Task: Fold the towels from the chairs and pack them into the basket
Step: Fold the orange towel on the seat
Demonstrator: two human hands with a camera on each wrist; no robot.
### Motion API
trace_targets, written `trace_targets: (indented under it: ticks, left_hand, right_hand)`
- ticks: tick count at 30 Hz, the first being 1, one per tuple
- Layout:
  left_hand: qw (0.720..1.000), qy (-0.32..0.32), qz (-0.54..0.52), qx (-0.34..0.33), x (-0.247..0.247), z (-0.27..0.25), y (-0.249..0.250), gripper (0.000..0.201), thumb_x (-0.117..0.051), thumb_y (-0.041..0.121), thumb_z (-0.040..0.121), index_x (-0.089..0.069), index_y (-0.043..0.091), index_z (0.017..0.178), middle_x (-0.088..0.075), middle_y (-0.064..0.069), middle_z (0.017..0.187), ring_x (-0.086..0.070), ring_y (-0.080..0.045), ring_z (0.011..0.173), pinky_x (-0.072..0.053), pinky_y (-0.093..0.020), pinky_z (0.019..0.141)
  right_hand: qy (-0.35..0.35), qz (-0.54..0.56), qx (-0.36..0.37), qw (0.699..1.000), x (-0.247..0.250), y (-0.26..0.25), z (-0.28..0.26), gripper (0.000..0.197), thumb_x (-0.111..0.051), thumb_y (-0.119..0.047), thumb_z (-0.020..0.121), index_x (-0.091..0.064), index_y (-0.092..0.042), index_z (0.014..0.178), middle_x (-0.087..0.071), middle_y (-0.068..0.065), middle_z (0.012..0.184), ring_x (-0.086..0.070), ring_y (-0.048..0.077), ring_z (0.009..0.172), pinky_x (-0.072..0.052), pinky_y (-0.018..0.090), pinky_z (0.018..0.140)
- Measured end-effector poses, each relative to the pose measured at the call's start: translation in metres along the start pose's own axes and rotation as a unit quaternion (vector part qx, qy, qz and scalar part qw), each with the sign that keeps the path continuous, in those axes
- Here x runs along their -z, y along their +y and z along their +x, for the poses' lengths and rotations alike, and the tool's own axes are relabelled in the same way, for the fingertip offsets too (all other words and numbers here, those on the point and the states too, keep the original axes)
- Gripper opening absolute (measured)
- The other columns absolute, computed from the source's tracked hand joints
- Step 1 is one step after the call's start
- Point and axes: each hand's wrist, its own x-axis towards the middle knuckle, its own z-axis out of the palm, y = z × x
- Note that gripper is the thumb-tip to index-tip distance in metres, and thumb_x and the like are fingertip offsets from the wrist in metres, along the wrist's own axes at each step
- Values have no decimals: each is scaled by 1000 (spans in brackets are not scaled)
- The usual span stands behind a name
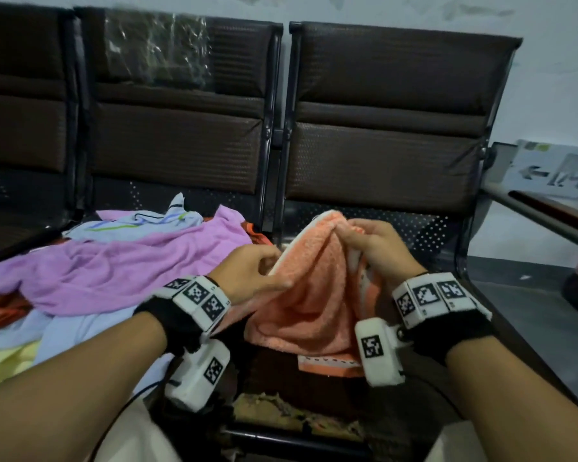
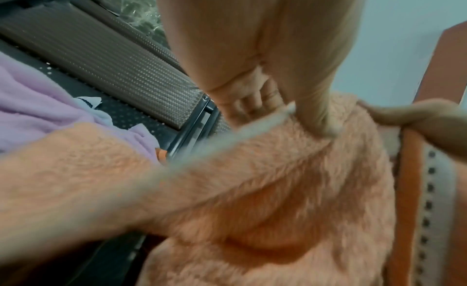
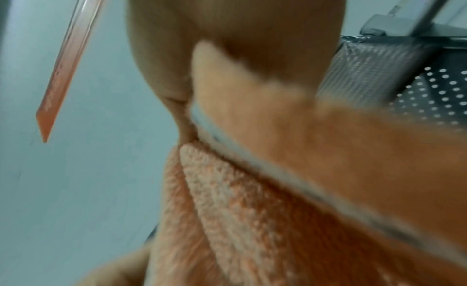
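An orange terry towel [image 1: 311,295] with a pale edge band hangs in front of the right chair seat, held up by both hands. My left hand [image 1: 257,271] pinches its left edge between thumb and fingers. My right hand [image 1: 374,245] grips the bunched top edge a little higher. Close up, the left wrist view shows the orange towel [image 2: 265,190] under my left hand [image 2: 310,118]. In the right wrist view, the orange towel [image 3: 290,190] is blurred and drapes from my right hand [image 3: 227,50]. No basket shows in any view.
Loose towels lie heaped on the middle chair seat: a purple one [image 1: 114,265] on top, a white striped one [image 1: 137,223] behind, pale blue [image 1: 80,331] and yellow [image 1: 4,365] at the front left. Dark brown chair backs [image 1: 381,111] stand behind. A metal rail [image 1: 541,221] crosses at right.
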Motion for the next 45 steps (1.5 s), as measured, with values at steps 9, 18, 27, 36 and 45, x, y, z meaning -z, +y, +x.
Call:
trace_targets:
  ticks: [9,18,27,36,45]
  left_hand:
    - [978,-124,137,91,-30,11,-25,20,-59,25,89,-60,9,79,-56,-2,79,-51,-14,76,-41,-28,71]
    - [995,43,-88,28,-17,37,23,23,-43,22,98,-48,11,79,-46,2,71,-43,-10,69,-38,-25,68]
    - [900,74,-390,181,-19,32,46,26,-62,34,85,-65,8,82,-60,-8,73,-53,-19,70,-46,-35,73]
    - [852,22,-477,212,-14,27,43,14,-51,7,93,-65,5,95,-65,-2,72,-58,-9,63,-50,-26,69]
    - [892,75,-419,149,-10,23,44,18,-63,8,85,-67,2,102,-71,-9,86,-67,-14,71,-55,-22,59]
  right_hand:
    - [125,108,47,985,30,-9,5,32,-55,-19,95,-64,-15,65,-63,-4,51,-60,8,49,-49,19,52]
    - [165,-61,-17,984,44,8,-8,18,-70,-11,82,-59,-18,95,-63,0,65,-60,6,50,-46,22,45]
    - [8,22,-40,999,23,-11,-16,36,-53,16,81,-69,-11,99,-68,5,83,-67,14,74,-53,22,63]
    - [29,-424,55,904,22,-9,-26,4,-67,-24,84,-70,-22,81,-62,-12,75,-55,1,71,-38,10,65]
    - [-80,-378,141,912,-10,-25,-28,13,-66,-29,85,-67,-20,77,-59,-6,62,-54,4,60,-40,20,59]
